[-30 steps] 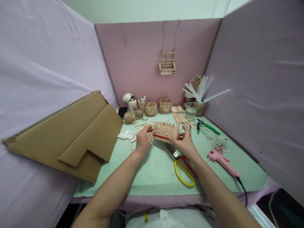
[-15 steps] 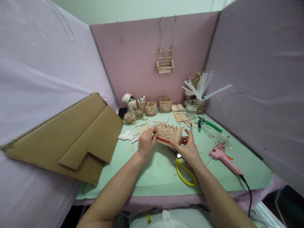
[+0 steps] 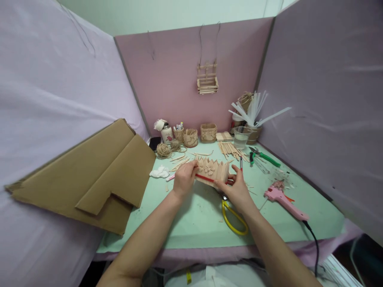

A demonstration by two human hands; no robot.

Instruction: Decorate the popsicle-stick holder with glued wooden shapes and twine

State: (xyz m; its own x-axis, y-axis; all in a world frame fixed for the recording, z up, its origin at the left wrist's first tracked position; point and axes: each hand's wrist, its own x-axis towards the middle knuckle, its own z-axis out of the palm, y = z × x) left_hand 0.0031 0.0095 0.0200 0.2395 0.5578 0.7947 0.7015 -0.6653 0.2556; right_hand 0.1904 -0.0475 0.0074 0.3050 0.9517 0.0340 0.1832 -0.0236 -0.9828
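Between my two hands is a small wooden craft-stick box (image 3: 220, 170) with a zigzag top edge and flower shapes on its front. A red strip (image 3: 205, 178) runs along its lower front. My left hand (image 3: 184, 179) is closed on the box's left end, thumb and fingers near the strip. My right hand (image 3: 236, 186) grips the right end, with its thumb at the strip and fingers behind. The box is raised over the table and tilted. Below it lie yellow-handled scissors (image 3: 234, 218), their blades partly hidden by the box and my right hand.
A pink glue gun (image 3: 285, 203) with a cord lies at right, near green-handled pliers (image 3: 269, 159). Craft sticks (image 3: 230, 150), twine balls (image 3: 163, 150) and a plastic cup of water (image 3: 240, 139) stand farther back. Folded cardboard (image 3: 98, 171) leans at left.
The box has tipped slightly, so its front faces up more and its zigzag top shows less tall. Both hands keep their hold in nearly the same place.
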